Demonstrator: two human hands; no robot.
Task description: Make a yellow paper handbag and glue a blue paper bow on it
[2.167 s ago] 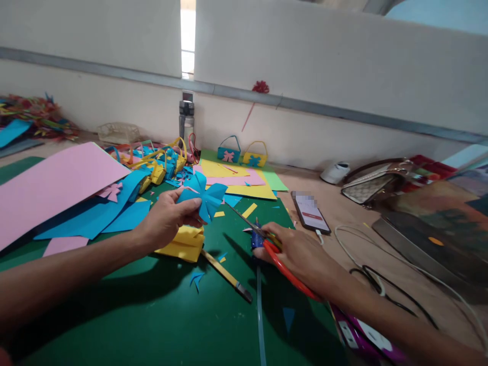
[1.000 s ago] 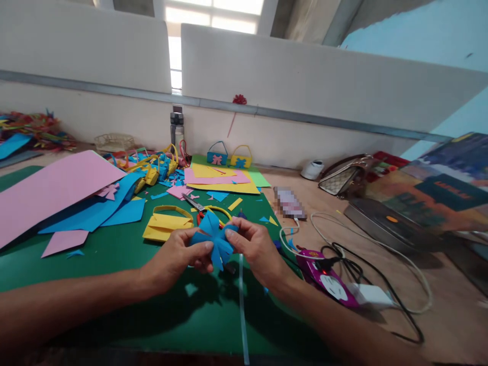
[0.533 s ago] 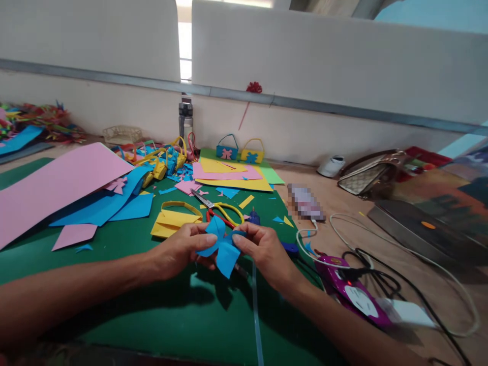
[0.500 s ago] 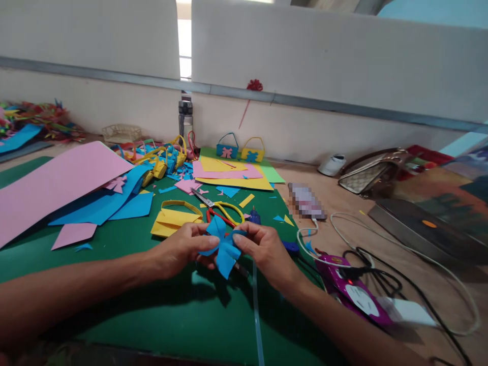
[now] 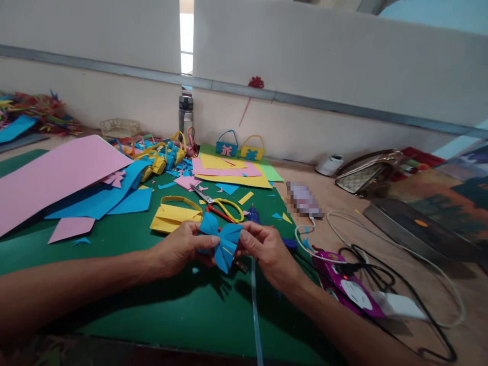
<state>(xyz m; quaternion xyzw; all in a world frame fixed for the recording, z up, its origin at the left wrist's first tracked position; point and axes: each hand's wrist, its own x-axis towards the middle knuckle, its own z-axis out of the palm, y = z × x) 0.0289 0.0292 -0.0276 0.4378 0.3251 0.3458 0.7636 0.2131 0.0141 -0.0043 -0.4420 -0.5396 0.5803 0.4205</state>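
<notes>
A blue paper bow (image 5: 223, 243) with slit, pointed tails is held up between both hands over the green mat. My left hand (image 5: 186, 246) pinches its left side, thumb on the front. My right hand (image 5: 263, 246) has thumb and fingers closed on its right edge. Just behind the bow lie scissors (image 5: 224, 208) with red and yellow handles, blades pointing away. A small yellow paper handbag (image 5: 173, 221) rests behind my left hand. Beyond my right hand is a blue glue gun (image 5: 254, 214), partly hidden, with a clear glue stick (image 5: 255, 310) running toward me.
Pink sheets (image 5: 68, 165) and blue sheets (image 5: 97, 201) cover the left side. Paper handbags (image 5: 158, 162) and scraps pile up behind. Stacked coloured sheets (image 5: 236, 175) lie at the back. On the right are a phone (image 5: 304, 198), a purple power strip (image 5: 351, 284) and loose cables.
The bow has turned and opened out in my fingers, so its slit tails show more plainly. My right fingers have shifted along its right edge. The view has moved slightly.
</notes>
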